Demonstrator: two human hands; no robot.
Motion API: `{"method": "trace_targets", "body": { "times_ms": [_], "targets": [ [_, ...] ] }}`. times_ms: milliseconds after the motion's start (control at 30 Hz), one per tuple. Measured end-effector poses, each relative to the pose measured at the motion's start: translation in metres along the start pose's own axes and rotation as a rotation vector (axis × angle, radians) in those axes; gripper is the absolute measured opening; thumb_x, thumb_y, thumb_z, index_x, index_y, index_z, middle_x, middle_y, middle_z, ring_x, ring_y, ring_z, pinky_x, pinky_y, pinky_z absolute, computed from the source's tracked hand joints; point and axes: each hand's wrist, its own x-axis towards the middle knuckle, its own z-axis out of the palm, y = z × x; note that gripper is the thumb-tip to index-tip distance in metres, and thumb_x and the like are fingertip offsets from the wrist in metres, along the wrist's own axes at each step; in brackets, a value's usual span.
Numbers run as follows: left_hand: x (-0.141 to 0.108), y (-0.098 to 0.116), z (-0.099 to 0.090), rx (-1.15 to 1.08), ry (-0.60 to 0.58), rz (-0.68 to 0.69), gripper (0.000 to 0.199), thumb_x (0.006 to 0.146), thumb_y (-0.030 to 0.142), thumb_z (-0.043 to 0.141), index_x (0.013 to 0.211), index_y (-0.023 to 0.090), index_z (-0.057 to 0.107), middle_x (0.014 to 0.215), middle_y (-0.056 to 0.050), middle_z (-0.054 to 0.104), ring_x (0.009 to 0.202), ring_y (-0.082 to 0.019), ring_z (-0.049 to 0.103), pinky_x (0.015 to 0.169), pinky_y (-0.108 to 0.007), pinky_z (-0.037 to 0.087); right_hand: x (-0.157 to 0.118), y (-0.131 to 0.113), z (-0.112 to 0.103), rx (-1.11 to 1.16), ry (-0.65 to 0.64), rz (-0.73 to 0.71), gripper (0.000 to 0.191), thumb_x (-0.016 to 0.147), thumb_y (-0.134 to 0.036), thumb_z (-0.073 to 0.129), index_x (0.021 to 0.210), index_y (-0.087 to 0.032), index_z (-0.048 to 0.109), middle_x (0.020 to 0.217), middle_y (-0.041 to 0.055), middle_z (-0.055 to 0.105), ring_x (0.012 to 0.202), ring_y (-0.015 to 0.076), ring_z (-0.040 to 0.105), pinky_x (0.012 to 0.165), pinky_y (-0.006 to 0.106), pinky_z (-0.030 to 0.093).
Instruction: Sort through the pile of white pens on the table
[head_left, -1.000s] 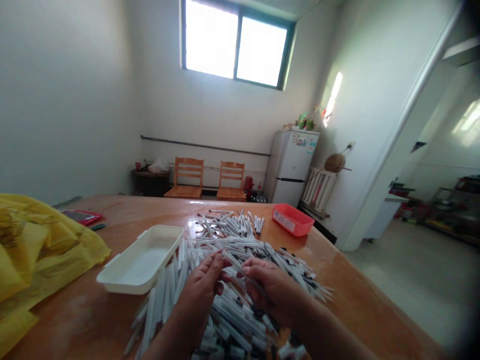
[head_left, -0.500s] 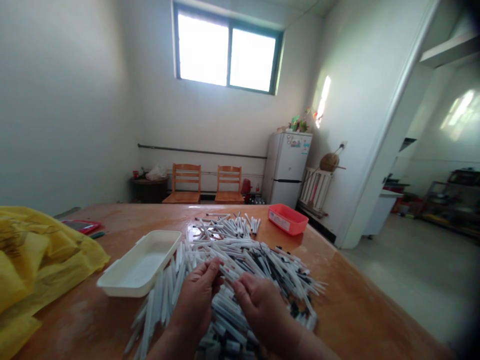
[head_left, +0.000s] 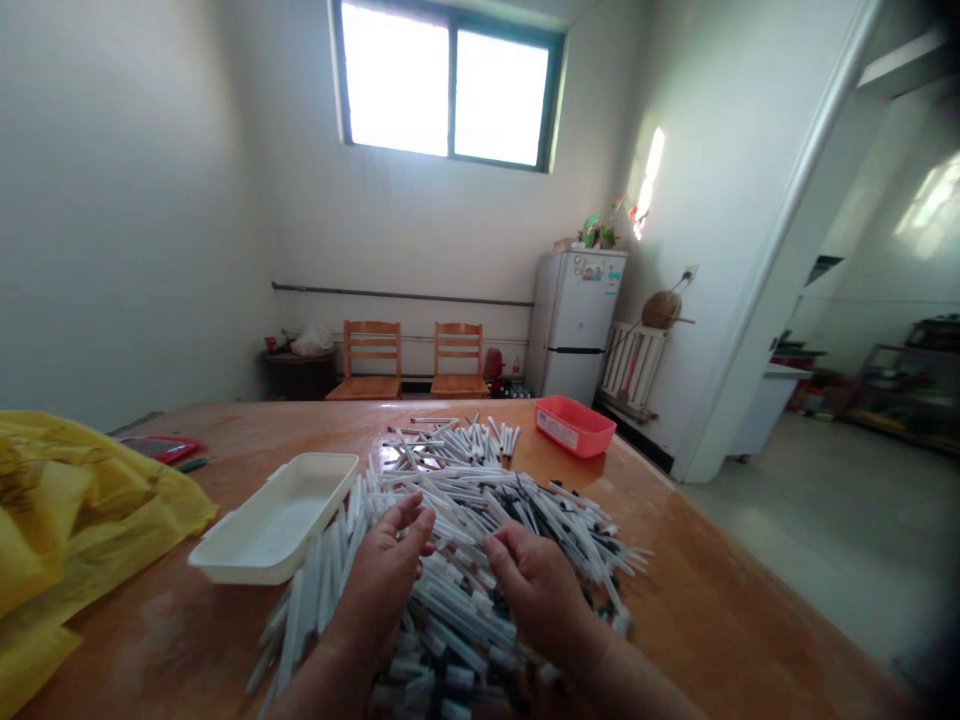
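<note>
My left hand (head_left: 390, 560) is over the middle of a wide pile of whitish pen barrels (head_left: 465, 610), its thumb and fingers apart and nothing visible between them. Across a gap, my right hand (head_left: 541, 585) is closed, thumb against forefinger; whatever it may pinch is hidden or too small to make out. Under and between both hands lie clear pen parts with dark ends. Black pen pieces (head_left: 525, 505) are mixed into the right part of the pile, and short clear caps (head_left: 450, 680) lie at the near edge.
A cream plastic tray (head_left: 274, 565) stands left of the pile, with a yellow plastic bag (head_left: 90, 520) beyond it. At the back right of the wooden table (head_left: 720, 600) is a red plastic basket (head_left: 576, 428). Two chairs (head_left: 373, 360) and a fridge (head_left: 577, 325) stand behind.
My hands were close together at a thin pen piece; now they have moved apart. The left fingers have spread, and the piece no longer shows between the hands. The view has shifted slightly.
</note>
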Motion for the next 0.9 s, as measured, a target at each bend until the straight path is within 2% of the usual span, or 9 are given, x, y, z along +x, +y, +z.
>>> {"method": "trace_targets", "body": {
  "times_ms": [67, 133, 200, 267, 400, 567, 733, 900],
  "targets": [
    [-0.005, 0.001, 0.006, -0.007, -0.074, -0.030, 0.052, 0.076, 0.055, 0.072, 0.114, 0.018, 0.067, 0.085, -0.001, 0.066, 0.062, -0.010, 0.053, 0.049, -0.020, 0.035, -0.002, -0.003, 0.000, 0.038, 0.002, -0.007, 0.036, 0.098, -0.049, 0.044, 0.085, -0.022, 0.063, 0.069, 0.0013, 0.065, 0.064, 0.0165, 0.057, 0.061, 0.026, 0.035],
    [-0.011, 0.004, 0.012, -0.049, -0.225, -0.082, 0.043, 0.076, 0.053, 0.074, 0.097, 0.016, 0.070, 0.076, 0.000, 0.062, 0.056, -0.008, 0.048, 0.046, -0.020, 0.030, -0.005, -0.007, 0.001, 0.099, -0.020, -0.034, 0.034, 0.097, -0.049, 0.048, 0.088, -0.022, 0.065, 0.071, 0.0013, 0.065, 0.066, 0.0166, 0.058, 0.063, 0.026, 0.036],
    [-0.015, 0.006, 0.017, -0.126, -0.315, -0.105, 0.036, 0.076, 0.049, 0.075, 0.086, 0.015, 0.069, 0.069, 0.002, 0.059, 0.055, -0.007, 0.047, 0.048, -0.019, 0.033, -0.006, -0.009, 0.002, 0.204, -0.046, -0.061, 0.034, 0.096, -0.050, 0.051, 0.090, -0.021, 0.067, 0.072, 0.0013, 0.065, 0.067, 0.0163, 0.057, 0.063, 0.026, 0.037],
    [-0.015, 0.006, 0.018, -0.244, -0.280, -0.118, 0.030, 0.077, 0.043, 0.077, 0.085, 0.015, 0.069, 0.071, 0.001, 0.060, 0.061, -0.008, 0.054, 0.054, -0.018, 0.041, -0.005, -0.009, 0.003, 0.367, -0.056, -0.022, 0.038, 0.095, -0.054, 0.050, 0.092, -0.020, 0.067, 0.071, 0.0009, 0.063, 0.064, 0.0153, 0.056, 0.060, 0.026, 0.038],
    [-0.007, 0.005, 0.010, -0.434, -0.078, -0.166, 0.020, 0.080, 0.027, 0.077, 0.094, 0.016, 0.069, 0.084, -0.002, 0.066, 0.073, -0.011, 0.065, 0.066, -0.020, 0.054, 0.001, -0.003, 0.004, 0.724, -0.081, 0.196, 0.047, 0.093, -0.061, 0.045, 0.088, -0.017, 0.061, 0.066, 0.0007, 0.061, 0.053, 0.0118, 0.050, 0.051, 0.023, 0.036],
    [-0.002, 0.003, 0.005, -0.478, -0.014, -0.168, 0.009, 0.085, 0.017, 0.071, 0.093, 0.016, 0.069, 0.084, -0.002, 0.067, 0.070, -0.010, 0.067, 0.064, -0.019, 0.057, 0.001, -0.002, 0.007, 0.867, -0.240, 0.303, 0.048, 0.093, -0.058, 0.043, 0.077, -0.016, 0.059, 0.055, 0.0012, 0.059, 0.041, 0.0086, 0.042, 0.042, 0.021, 0.026],
    [-0.004, 0.005, 0.009, -0.501, 0.022, -0.166, 0.003, 0.087, 0.014, 0.068, 0.090, 0.014, 0.069, 0.083, -0.002, 0.067, 0.068, -0.009, 0.066, 0.063, -0.019, 0.058, -0.001, -0.001, 0.011, 0.838, -0.228, 0.236, 0.047, 0.092, -0.062, 0.050, 0.077, -0.017, 0.056, 0.053, -0.0028, 0.053, 0.042, 0.0079, 0.037, 0.043, 0.021, 0.024],
    [-0.005, 0.008, 0.009, -0.522, 0.054, -0.156, 0.002, 0.088, 0.014, 0.066, 0.088, 0.013, 0.068, 0.080, -0.002, 0.066, 0.064, -0.008, 0.065, 0.058, -0.017, 0.057, -0.005, -0.003, 0.009, 0.614, -0.067, 0.064, 0.040, 0.090, -0.055, 0.061, 0.079, -0.018, 0.059, 0.064, -0.0008, 0.058, 0.056, 0.0109, 0.046, 0.053, 0.023, 0.035]
  ]
}}
